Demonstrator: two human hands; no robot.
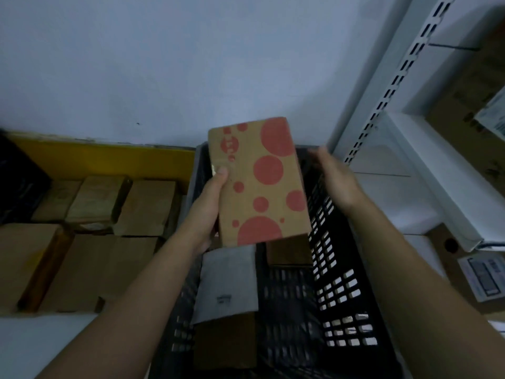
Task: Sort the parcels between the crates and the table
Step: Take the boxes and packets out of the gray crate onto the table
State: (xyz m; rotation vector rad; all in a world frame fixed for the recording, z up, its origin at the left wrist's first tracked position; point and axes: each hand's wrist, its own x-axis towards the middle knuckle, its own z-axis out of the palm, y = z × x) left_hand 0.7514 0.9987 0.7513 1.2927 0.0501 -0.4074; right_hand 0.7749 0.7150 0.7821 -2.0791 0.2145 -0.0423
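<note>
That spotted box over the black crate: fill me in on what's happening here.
A person is sorting parcels. Their left hand grips a brown cardboard box with red dots, held above the black perforated plastic crate. The right hand hovers open beside it, touching nothing. A grey padded mailer and plain brown boxes lie in the crate; more brown cardboard parcels sit to the left.

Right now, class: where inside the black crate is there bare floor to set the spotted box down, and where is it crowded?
Black crate: bare floor beside the right wall. Its left side is crowded by the grey mailer and brown boxes.
</note>
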